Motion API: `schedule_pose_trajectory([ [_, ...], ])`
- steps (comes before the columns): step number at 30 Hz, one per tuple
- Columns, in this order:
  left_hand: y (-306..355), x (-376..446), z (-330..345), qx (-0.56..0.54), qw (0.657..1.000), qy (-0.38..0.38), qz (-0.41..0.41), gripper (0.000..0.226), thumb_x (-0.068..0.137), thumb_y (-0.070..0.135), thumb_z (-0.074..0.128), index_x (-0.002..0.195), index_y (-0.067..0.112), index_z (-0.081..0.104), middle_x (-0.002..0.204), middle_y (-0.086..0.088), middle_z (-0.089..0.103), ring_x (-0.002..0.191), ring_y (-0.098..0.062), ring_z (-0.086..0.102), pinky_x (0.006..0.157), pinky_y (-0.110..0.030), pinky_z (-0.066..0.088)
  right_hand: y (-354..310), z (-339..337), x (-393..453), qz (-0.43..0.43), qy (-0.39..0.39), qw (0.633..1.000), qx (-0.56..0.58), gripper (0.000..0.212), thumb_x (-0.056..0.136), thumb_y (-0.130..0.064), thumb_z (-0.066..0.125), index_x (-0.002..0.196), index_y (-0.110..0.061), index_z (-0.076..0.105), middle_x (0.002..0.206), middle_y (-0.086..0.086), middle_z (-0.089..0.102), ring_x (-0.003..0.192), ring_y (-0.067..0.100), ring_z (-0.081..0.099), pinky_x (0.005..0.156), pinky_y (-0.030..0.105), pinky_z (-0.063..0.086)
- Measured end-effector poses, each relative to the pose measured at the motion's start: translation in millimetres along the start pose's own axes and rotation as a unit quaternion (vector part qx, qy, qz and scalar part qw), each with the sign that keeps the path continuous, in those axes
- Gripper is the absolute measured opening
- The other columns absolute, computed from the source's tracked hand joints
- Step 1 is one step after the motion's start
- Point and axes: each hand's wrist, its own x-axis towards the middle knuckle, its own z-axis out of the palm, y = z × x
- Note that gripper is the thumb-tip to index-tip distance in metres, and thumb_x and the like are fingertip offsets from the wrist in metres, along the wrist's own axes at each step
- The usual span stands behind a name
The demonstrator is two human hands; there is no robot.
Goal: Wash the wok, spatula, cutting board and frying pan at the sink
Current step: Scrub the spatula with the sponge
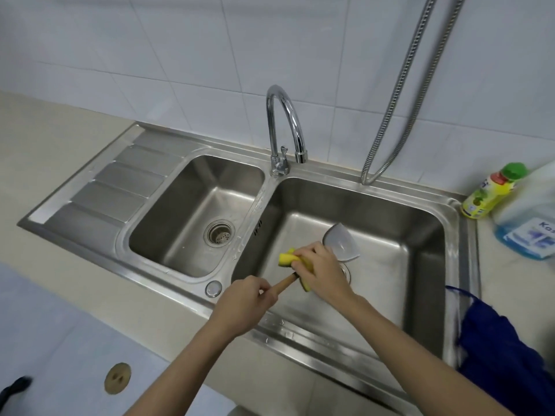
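Over the right basin of the steel double sink [354, 187] I hold a spatula with a wooden handle [285, 284] and a metal blade [342, 241]. My left hand [246, 304] grips the handle's near end. My right hand [321, 270] grips a folded yellow sponge [288, 258] wrapped around the spatula's shaft, which is hidden under it. The blade points away from me above the right drain. No wok, cutting board or frying pan is in view.
A chrome faucet [283, 130] stands between the basins with no water running. A metal hose [399, 94] hangs at the back right. A yellow dish-soap bottle [489, 193] and a blue-liquid bottle [531, 226] stand on the right counter. A blue cloth [504, 352] lies at the sink's right edge.
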Motion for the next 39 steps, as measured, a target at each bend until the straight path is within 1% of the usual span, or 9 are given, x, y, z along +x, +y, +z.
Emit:
schedule_pose_trajectory([
  [2,-5.9,-3.0,6.0,0.027,0.999,0.033,0.009,0.018,0.092,0.037,0.052,0.087,0.027,0.066,0.071,0.002,0.062,0.073,-0.018,0.062,0.060,-0.031,0.044,-0.6,-1.2,-2.1,-0.005,0.034,0.999,-0.029,0.030,0.089,-0.041,0.048,0.102,-0.022,0.068,0.097,-0.003,0.055,0.092,0.015,0.046,0.080,0.028,0.040],
  [5,-18.3,-10.1,15.1,0.131,0.985,0.100,0.057,0.017,0.093,0.045,0.051,0.100,0.033,0.061,0.083,0.009,0.065,0.074,-0.013,0.062,0.066,-0.031,0.052,17.7,-13.4,14.6,0.015,0.093,0.968,-0.232,0.011,0.084,-0.024,0.060,0.084,-0.016,0.068,0.082,0.004,0.057,0.076,0.024,0.051,0.063,0.035,0.044],
  [9,-21.0,-14.9,16.4,0.168,0.971,0.148,0.079,0.012,0.092,0.038,0.056,0.098,0.029,0.061,0.091,0.009,0.061,0.076,-0.016,0.061,0.059,-0.029,0.045,21.3,-33.2,34.5,0.009,0.066,0.936,-0.345,0.009,0.071,-0.012,0.075,0.072,-0.013,0.066,0.069,0.007,0.054,0.062,0.025,0.049,0.055,0.034,0.041],
  [15,-26.7,-13.4,14.8,0.180,0.971,0.152,0.045,0.016,0.095,0.040,0.049,0.104,0.028,0.053,0.100,0.008,0.053,0.085,-0.020,0.059,0.065,-0.033,0.050,2.2,-49.8,51.5,0.058,0.070,0.960,-0.265,0.017,0.092,-0.025,0.051,0.097,-0.013,0.063,0.091,0.009,0.054,0.082,0.025,0.048,0.068,0.033,0.038],
  [20,-35.5,-14.4,9.1,0.149,0.974,0.167,0.025,0.015,0.095,0.040,0.047,0.103,0.027,0.045,0.085,0.004,0.061,0.078,-0.023,0.059,0.065,-0.035,0.051,-10.6,-59.7,68.4,0.139,0.081,0.981,-0.111,0.015,0.087,-0.025,0.055,0.093,-0.016,0.065,0.091,0.013,0.054,0.087,0.033,0.052,0.071,0.034,0.041],
  [26,-49.5,-17.0,11.1,0.164,0.967,0.197,0.014,0.032,0.096,0.055,0.035,0.094,0.029,0.054,0.081,0.008,0.060,0.073,-0.014,0.059,0.065,-0.034,0.054,-15.6,-70.4,85.6,0.239,0.080,0.962,0.102,0.013,0.086,-0.029,0.058,0.091,-0.019,0.065,0.093,0.004,0.061,0.088,0.025,0.053,0.074,0.031,0.040],
  [31,-69.1,-24.2,10.8,0.185,0.947,0.256,0.054,0.032,0.094,0.058,0.035,0.089,0.034,0.056,0.073,0.011,0.057,0.057,-0.010,0.057,0.049,-0.031,0.050,-6.9,-75.3,91.7,0.218,0.008,0.966,-0.139,0.020,0.088,-0.036,0.054,0.103,-0.028,0.063,0.113,0.011,0.058,0.109,0.034,0.050,0.087,0.038,0.042],
  [35,-74.0,-30.0,12.9,0.191,0.933,0.292,0.090,0.036,0.092,0.058,0.032,0.088,0.034,0.059,0.068,0.013,0.055,0.049,-0.010,0.052,0.039,-0.028,0.045,3.8,-76.0,88.4,0.269,-0.025,0.956,-0.115,0.036,0.094,-0.042,0.041,0.124,-0.027,0.053,0.126,0.016,0.052,0.118,0.037,0.044,0.095,0.042,0.037],
  [39,-64.6,-20.5,11.2,0.207,0.930,0.291,0.086,0.040,0.092,0.057,0.032,0.088,0.030,0.061,0.068,0.009,0.056,0.051,-0.012,0.054,0.042,-0.032,0.049,2.9,-57.9,69.8,0.248,0.027,0.965,-0.086,0.041,0.100,-0.036,0.030,0.138,-0.026,0.044,0.127,0.019,0.047,0.117,0.038,0.041,0.096,0.043,0.035],
])
